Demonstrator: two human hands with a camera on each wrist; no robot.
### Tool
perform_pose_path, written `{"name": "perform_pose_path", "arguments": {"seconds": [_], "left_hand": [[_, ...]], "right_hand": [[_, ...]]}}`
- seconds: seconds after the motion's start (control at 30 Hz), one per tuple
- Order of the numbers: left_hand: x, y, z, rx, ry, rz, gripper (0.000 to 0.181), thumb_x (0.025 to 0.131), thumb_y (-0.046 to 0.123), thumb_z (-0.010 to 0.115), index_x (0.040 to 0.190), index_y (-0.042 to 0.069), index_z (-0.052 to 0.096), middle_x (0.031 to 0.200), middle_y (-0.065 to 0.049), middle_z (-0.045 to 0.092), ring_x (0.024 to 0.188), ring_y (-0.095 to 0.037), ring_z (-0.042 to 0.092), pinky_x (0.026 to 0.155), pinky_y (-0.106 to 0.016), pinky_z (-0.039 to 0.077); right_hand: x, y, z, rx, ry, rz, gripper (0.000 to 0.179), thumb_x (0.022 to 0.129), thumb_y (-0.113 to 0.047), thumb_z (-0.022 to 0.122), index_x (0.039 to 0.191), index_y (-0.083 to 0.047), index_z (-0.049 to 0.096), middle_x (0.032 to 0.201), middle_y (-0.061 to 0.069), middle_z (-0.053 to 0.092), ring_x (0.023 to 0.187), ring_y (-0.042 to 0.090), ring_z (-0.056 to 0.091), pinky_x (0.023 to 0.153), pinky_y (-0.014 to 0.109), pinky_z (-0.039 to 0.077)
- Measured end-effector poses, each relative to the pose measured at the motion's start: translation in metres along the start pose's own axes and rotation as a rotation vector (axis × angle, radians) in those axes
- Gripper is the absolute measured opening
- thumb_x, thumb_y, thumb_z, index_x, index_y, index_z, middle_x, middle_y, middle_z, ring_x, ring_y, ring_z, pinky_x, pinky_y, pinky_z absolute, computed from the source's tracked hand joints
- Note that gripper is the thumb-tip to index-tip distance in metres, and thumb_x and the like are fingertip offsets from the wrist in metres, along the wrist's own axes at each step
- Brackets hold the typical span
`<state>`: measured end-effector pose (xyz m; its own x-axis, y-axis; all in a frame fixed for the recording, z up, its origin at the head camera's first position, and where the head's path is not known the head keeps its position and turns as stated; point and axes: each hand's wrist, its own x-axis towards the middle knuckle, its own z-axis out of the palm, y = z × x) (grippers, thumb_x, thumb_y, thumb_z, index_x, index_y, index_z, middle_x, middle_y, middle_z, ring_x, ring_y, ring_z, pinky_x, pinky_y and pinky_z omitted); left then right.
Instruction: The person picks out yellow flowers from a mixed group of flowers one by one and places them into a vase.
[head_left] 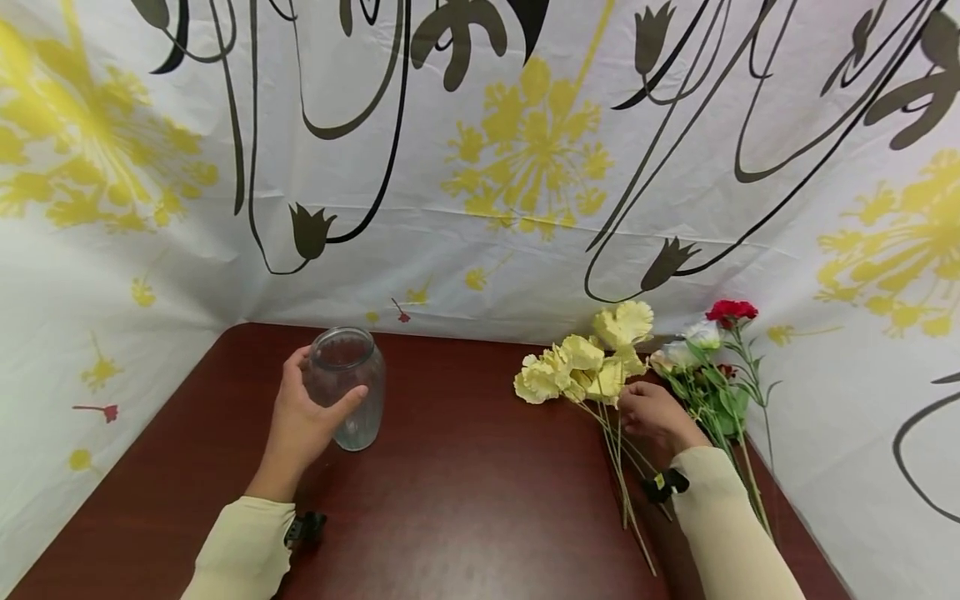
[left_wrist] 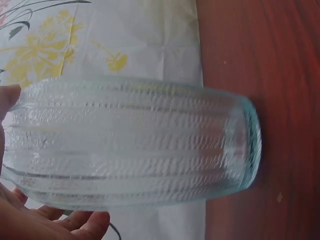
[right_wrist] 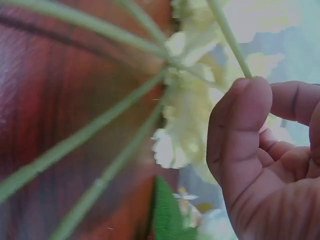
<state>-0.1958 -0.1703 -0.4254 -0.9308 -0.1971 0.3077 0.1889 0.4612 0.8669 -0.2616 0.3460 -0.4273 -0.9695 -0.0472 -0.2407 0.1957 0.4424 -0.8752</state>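
Note:
My left hand (head_left: 303, 421) grips a clear ribbed glass vase (head_left: 358, 421) around its upper side, thumb across the front. The vase (left_wrist: 140, 145) stands nearly upright; whether its base touches the table is hard to tell. On the right, my right hand (head_left: 656, 417) is at the pale yellow flowers (head_left: 581, 367). Its thumb and forefinger pinch one green flower stem (right_wrist: 231, 40), seen close up in the right wrist view. Several other stems (head_left: 618, 467) of the yellow bunch fan out over the table beside that hand.
Beyond my right hand lie more flowers, including a red flower (head_left: 731, 312), a white flower (head_left: 702, 333) and green leaves (head_left: 723, 408). A patterned white cloth (head_left: 450, 275) hangs behind and along both sides of the dark red-brown table (head_left: 465, 500).

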Motion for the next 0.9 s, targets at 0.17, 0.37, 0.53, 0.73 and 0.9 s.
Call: {"name": "perform_pose_path", "arguments": {"seconds": [0.17, 0.37, 0.53, 0.73, 0.9], "left_hand": [[0.003, 0.000, -0.006, 0.012, -0.040, 0.030, 0.098, 0.081, 0.041, 0.082, 0.151, 0.008, 0.022, 0.141, -0.020, 0.040, 0.126, -0.038, 0.042, 0.097, -0.066, 0.037], [0.010, -0.004, -0.003, -0.019, -0.042, 0.106, 0.093, 0.083, 0.033, 0.081, 0.154, 0.012, 0.024, 0.143, -0.016, 0.042, 0.126, -0.033, 0.044, 0.097, -0.064, 0.038], [0.008, -0.004, 0.003, -0.039, -0.027, 0.116, 0.090, 0.084, 0.031, 0.081, 0.153, 0.012, 0.027, 0.142, -0.015, 0.042, 0.124, -0.032, 0.045, 0.095, -0.063, 0.041], [0.006, -0.004, 0.006, -0.035, -0.051, 0.108, 0.090, 0.084, 0.032, 0.080, 0.153, 0.012, 0.025, 0.141, -0.016, 0.041, 0.124, -0.034, 0.045, 0.094, -0.064, 0.041], [0.007, -0.003, 0.006, -0.038, -0.054, 0.119, 0.090, 0.083, 0.030, 0.081, 0.152, 0.011, 0.026, 0.140, -0.016, 0.041, 0.122, -0.033, 0.046, 0.093, -0.062, 0.043]], "right_hand": [[-0.013, -0.013, -0.003, 0.069, 0.008, -0.096, 0.016, 0.101, -0.006, 0.046, 0.111, 0.006, 0.045, 0.083, 0.010, 0.049, 0.075, 0.022, 0.056, 0.069, 0.038, 0.054], [-0.027, -0.026, 0.002, 0.152, -0.039, -0.264, 0.033, 0.102, -0.003, 0.047, 0.131, 0.004, 0.033, 0.096, 0.012, 0.053, 0.080, 0.024, 0.062, 0.070, 0.039, 0.055], [-0.034, -0.029, 0.011, 0.273, -0.061, -0.337, 0.031, 0.100, 0.002, 0.048, 0.129, -0.002, 0.036, 0.102, 0.010, 0.051, 0.078, 0.020, 0.062, 0.066, 0.033, 0.054], [-0.039, -0.038, 0.021, 0.376, -0.007, -0.392, 0.017, 0.101, 0.000, 0.050, 0.116, -0.003, 0.042, 0.099, 0.009, 0.053, 0.077, 0.019, 0.060, 0.063, 0.030, 0.053], [-0.047, -0.051, 0.029, 0.449, 0.021, -0.464, 0.015, 0.101, -0.001, 0.053, 0.112, -0.001, 0.041, 0.090, 0.002, 0.055, 0.076, 0.017, 0.062, 0.062, 0.029, 0.054]]}}
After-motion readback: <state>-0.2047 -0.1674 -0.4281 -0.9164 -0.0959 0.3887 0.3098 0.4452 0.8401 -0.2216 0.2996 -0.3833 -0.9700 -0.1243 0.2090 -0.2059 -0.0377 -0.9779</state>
